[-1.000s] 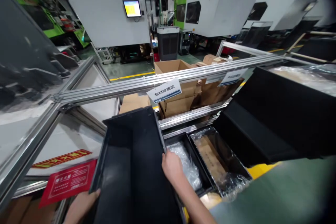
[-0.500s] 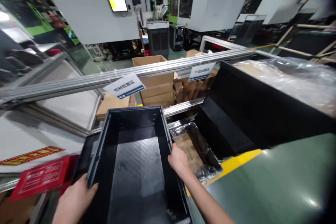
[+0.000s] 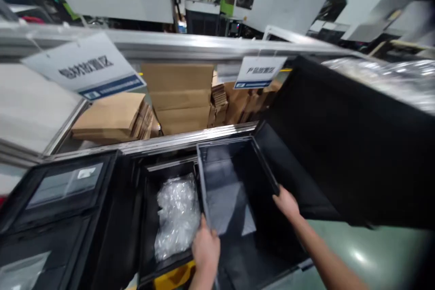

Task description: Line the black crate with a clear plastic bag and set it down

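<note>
A black plastic crate [image 3: 226, 210] with nothing in it is held between my two hands. My left hand [image 3: 206, 244] is closed on its left rim. On the opposite side, my right hand [image 3: 287, 201] grips the right rim. Directly left of this crate stands another black crate [image 3: 144, 231] with crumpled clear plastic wrap [image 3: 178, 213] in it. The held crate's far end lies close to the metal rail, beside a large black panel on the right. Whether its base rests on anything is hidden.
More black crates [image 3: 98, 176] stand at the left. Beyond the aluminium rail [image 3: 190, 46] are flat cardboard stacks [image 3: 108, 115] and a cardboard box [image 3: 183, 95]. Two signs [image 3: 86, 67] hang from the rail. The tall black panel [image 3: 350, 145] slopes along the right, with clear plastic sheeting behind it.
Both hands have carried the empty crate rightward, to where the plastic-lined box with cardboard showed before. The view has tilted down, and the crate with plastic wrap has come into sight.
</note>
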### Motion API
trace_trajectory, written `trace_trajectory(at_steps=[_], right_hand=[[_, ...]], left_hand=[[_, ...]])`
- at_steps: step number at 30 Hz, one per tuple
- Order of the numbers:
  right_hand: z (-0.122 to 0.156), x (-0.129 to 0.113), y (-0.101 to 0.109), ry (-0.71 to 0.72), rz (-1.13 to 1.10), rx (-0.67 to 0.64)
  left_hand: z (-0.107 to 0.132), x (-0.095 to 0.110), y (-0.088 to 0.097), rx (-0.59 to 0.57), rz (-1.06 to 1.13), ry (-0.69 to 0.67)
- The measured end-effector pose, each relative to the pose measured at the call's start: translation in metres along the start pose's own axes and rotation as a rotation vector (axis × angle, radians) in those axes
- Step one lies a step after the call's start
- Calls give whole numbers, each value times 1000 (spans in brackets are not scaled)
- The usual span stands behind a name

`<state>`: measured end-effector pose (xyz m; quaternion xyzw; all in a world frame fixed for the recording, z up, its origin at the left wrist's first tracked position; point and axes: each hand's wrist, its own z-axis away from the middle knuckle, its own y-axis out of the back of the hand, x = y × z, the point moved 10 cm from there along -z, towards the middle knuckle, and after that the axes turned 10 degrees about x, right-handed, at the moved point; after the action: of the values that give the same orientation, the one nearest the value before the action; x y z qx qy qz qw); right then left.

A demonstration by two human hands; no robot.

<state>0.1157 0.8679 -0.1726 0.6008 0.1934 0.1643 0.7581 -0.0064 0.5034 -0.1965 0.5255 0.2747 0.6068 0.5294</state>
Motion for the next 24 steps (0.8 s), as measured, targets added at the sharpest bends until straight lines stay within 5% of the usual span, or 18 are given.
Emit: trace_trajectory(at_steps=[2,4,8,11,14,18,24], right_hand=[[-24,25,-36,-43,34,-25],[-42,48,-66,-87,80,-54],[-68,77,-97,-113,157,-97],[-77,87,-100,-117,181,-102],[-76,88,-97,-120,170,-95],[-73,83,-95,-131,146,-66],[-81,67,-93,-103,150,9]], left_hand=[[3,9,-44,-11,20,-13],[5,10,-67,-13,23,-63],[-2,13,-60,-15,3,-359],[-8,44,-65,-120,4,-773],[-20,76,-93,-244,-88,-1029],[-36,93,-114,-315,-229,-1168],[-38,80,-104,-276,-289,-1243]])
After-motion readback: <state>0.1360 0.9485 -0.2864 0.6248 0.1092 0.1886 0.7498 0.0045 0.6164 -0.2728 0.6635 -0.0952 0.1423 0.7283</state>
